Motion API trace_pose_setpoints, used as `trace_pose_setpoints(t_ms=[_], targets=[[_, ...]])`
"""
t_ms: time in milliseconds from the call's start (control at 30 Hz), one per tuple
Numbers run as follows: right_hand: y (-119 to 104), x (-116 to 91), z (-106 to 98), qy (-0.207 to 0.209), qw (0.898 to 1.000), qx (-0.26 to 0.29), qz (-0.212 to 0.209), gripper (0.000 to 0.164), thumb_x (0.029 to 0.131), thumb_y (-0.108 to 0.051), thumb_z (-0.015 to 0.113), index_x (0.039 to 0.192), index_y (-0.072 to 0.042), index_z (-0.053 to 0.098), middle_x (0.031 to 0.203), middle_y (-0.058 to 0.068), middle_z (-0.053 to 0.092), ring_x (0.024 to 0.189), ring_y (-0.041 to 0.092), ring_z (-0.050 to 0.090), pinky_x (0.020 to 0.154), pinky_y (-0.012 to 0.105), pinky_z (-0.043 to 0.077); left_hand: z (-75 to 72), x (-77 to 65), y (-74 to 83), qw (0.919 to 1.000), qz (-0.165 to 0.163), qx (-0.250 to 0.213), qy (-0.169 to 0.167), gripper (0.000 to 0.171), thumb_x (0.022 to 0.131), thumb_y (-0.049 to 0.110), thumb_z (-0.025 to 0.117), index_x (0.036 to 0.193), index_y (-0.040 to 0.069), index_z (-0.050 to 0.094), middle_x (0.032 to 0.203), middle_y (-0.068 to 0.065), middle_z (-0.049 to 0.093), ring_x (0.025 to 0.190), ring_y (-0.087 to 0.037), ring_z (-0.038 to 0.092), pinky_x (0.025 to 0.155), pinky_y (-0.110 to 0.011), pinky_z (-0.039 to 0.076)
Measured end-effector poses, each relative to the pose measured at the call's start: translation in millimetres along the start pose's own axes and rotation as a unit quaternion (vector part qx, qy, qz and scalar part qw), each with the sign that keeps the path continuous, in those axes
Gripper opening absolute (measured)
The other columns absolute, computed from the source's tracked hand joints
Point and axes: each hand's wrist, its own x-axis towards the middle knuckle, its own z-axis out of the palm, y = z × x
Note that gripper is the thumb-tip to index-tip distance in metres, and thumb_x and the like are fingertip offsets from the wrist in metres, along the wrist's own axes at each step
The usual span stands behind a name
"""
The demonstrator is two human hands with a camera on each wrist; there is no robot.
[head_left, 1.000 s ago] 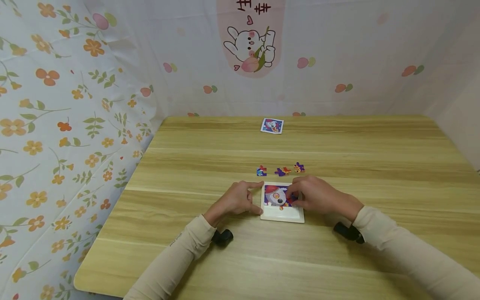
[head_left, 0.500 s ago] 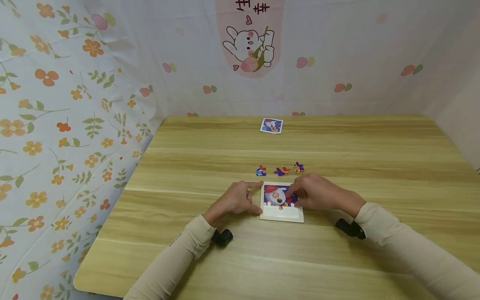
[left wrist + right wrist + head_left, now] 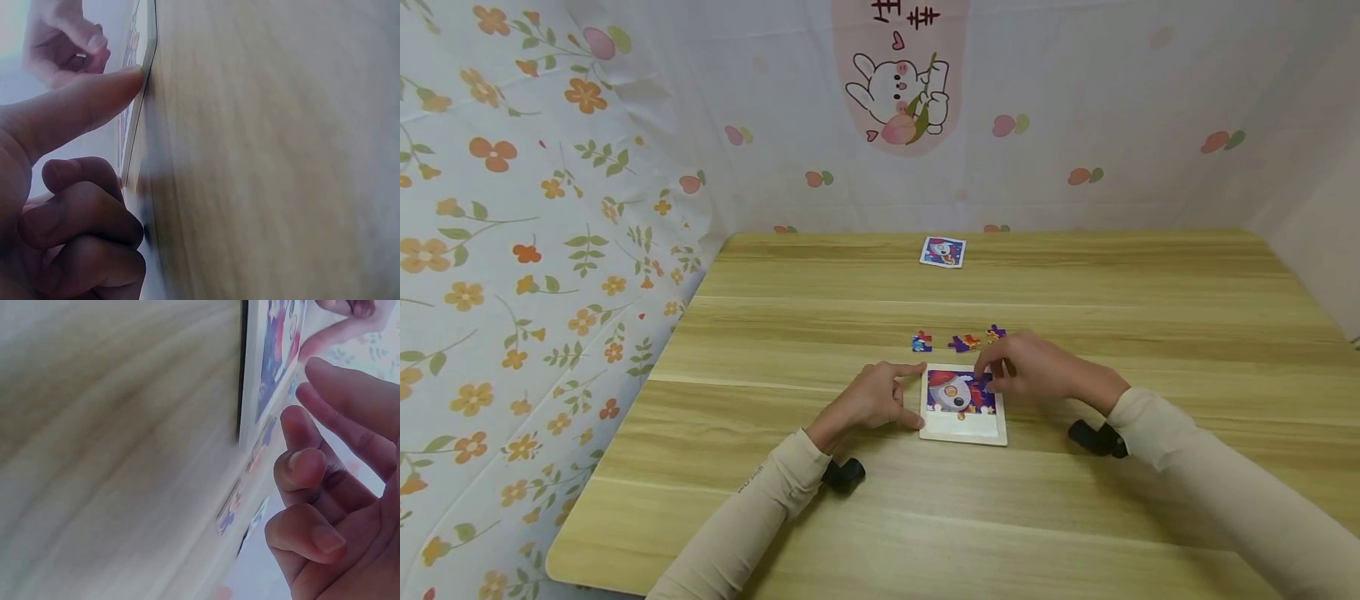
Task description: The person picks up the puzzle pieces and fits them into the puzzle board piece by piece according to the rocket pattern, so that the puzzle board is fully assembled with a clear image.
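A white puzzle tray [image 3: 964,429] lies in front of me, its upper part filled with joined pieces showing a grey-white character with a red top on purple. The lower strip shows bare white. My left hand [image 3: 876,397] touches the tray's left edge with straight index finger and thumb, near the two corners; its other fingers curl in. Over the tray's upper right corner hovers my right hand [image 3: 1037,367], fingers loosely bent, nothing between them in the right wrist view. Beyond the tray lie loose puzzle pieces: a red-blue one [image 3: 922,342], a purple-orange one [image 3: 964,342] and a purple-yellow one [image 3: 996,332], partly covered by the right hand.
A small picture card [image 3: 943,252] with a similar character lies near the far edge of the wooden table [image 3: 775,333]. A white printed cloth [image 3: 1045,100] hangs behind it, and a flowered cloth [image 3: 542,275] hangs at the left.
My right hand has lifted from the joined pieces and shifted slightly away from me, uncovering more of the picture's right side and partly covering the rightmost loose piece. The left hand stays in place.
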Motion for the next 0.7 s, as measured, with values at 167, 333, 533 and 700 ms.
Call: trace_pose_setpoints(t_ms=[167, 333, 533, 700], targets=[[2, 10, -3, -0.002, 1.0, 0.005, 0.017, 0.014, 0.09, -0.013, 0.074, 0.104, -0.014, 0.076, 0.081, -0.005, 0.066, 0.072, 0.01, 0.053, 0.064, 0.022, 0.047, -0.4, -0.7, 0.8, 1.0, 0.004, 0.004, 0.002, 0.083, 0.075, 0.012, 0.088, 0.149, 0.015, 0.05, 0.052, 0.005, 0.047, 0.047, -0.008, 0.037, 0.048, -0.023, 0.031], [-2, 25, -6, -0.006, 1.0, 0.004, 0.009, 0.013, 0.091, -0.013, 0.072, 0.103, -0.011, 0.076, 0.082, -0.003, 0.067, 0.072, 0.01, 0.053, 0.065, 0.023, 0.047, -0.6, 0.0, 0.8, 1.0, -0.002, 0.007, 0.003, 0.083, 0.075, 0.012, 0.088, 0.149, 0.015, 0.05, 0.052, 0.005, 0.048, 0.047, -0.007, 0.038, 0.047, -0.023, 0.03], [-9, 49, -9, -0.006, 1.0, -0.026, 0.0, 0.013, 0.09, -0.014, 0.073, 0.101, -0.01, 0.077, 0.084, -0.001, 0.071, 0.072, 0.01, 0.056, 0.069, 0.026, 0.05, -0.9, 1.5, -0.3, 0.9999, 0.006, 0.014, 0.004, 0.083, 0.074, 0.012, 0.088, 0.148, 0.014, 0.051, 0.051, 0.005, 0.047, 0.046, -0.007, 0.037, 0.045, -0.022, 0.029], [-16, 66, -10, -0.014, 0.999, -0.033, 0.02, 0.014, 0.088, -0.013, 0.073, 0.102, -0.009, 0.076, 0.085, 0.002, 0.071, 0.074, 0.013, 0.058, 0.071, 0.028, 0.051, -0.5, 1.9, -0.6, 0.9998, 0.012, 0.018, 0.005, 0.083, 0.074, 0.012, 0.089, 0.148, 0.014, 0.051, 0.051, 0.006, 0.047, 0.046, -0.006, 0.037, 0.046, -0.022, 0.029]])
